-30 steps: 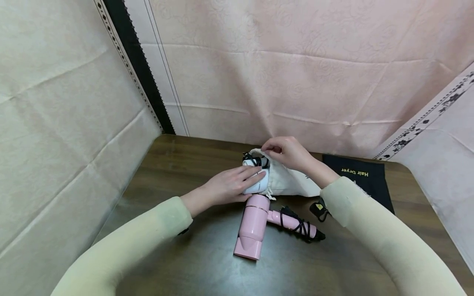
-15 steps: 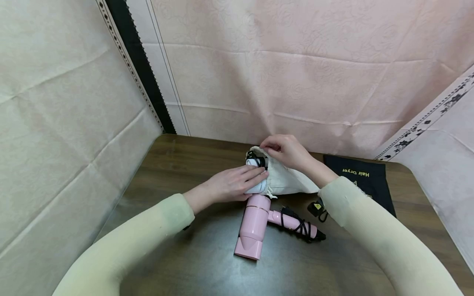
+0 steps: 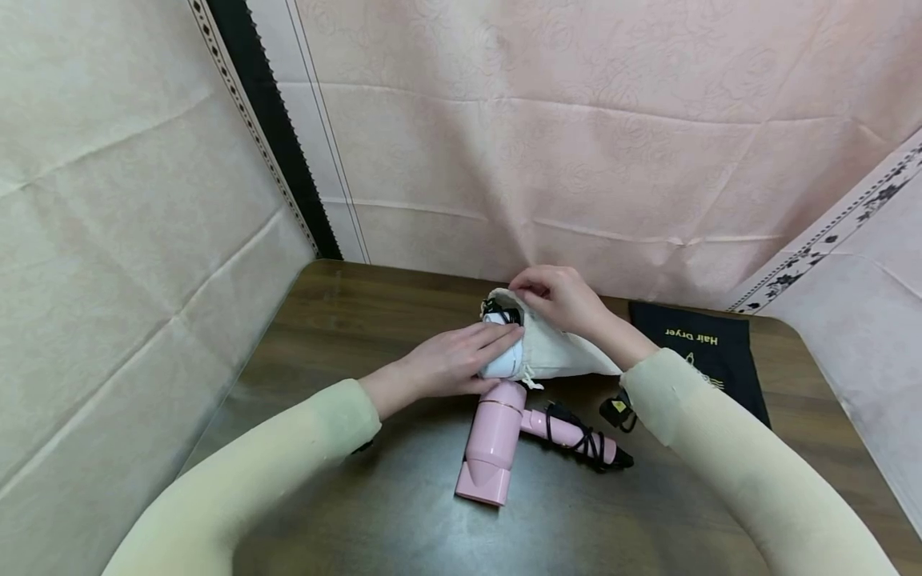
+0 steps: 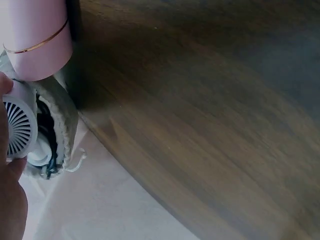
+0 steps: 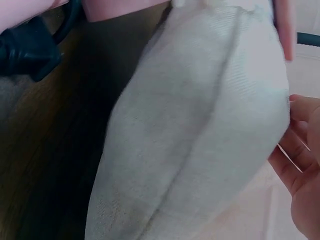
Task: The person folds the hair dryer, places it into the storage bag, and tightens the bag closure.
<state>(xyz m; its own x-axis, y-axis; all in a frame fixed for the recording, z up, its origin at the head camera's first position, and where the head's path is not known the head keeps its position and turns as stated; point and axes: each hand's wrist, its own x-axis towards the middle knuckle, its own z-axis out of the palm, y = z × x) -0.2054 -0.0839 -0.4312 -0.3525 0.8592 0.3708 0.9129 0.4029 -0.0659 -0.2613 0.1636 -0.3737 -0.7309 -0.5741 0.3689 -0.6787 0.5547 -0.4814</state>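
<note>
A white hair dryer (image 3: 507,365) with a black cord lies partly inside the mouth of a cream cloth drawstring bag (image 3: 558,354). My left hand (image 3: 454,362) grips the dryer from the left; in the left wrist view, thumb and fingers hold the body around its round vented end (image 4: 21,129). The dryer's front part is hidden in the bag. My right hand (image 3: 565,302) pinches the bag's far upper rim and holds it up. The right wrist view shows the bag's seamed side (image 5: 195,115) with my right fingers at its edge.
A pink hair dryer (image 3: 493,440) lies just in front of the bag, a black cord wound around its handle (image 3: 576,436). At the right is a flat black pouch (image 3: 702,328) marked "Hair Dryer". A small black device (image 3: 617,410) sits by my right sleeve. Pale cloth hangs behind the wooden table (image 3: 389,304).
The white hair dryer and my left hand have shifted slightly right, farther into the bag. My right hand stays at the rim almost unmoved. The pink dryer has not moved.
</note>
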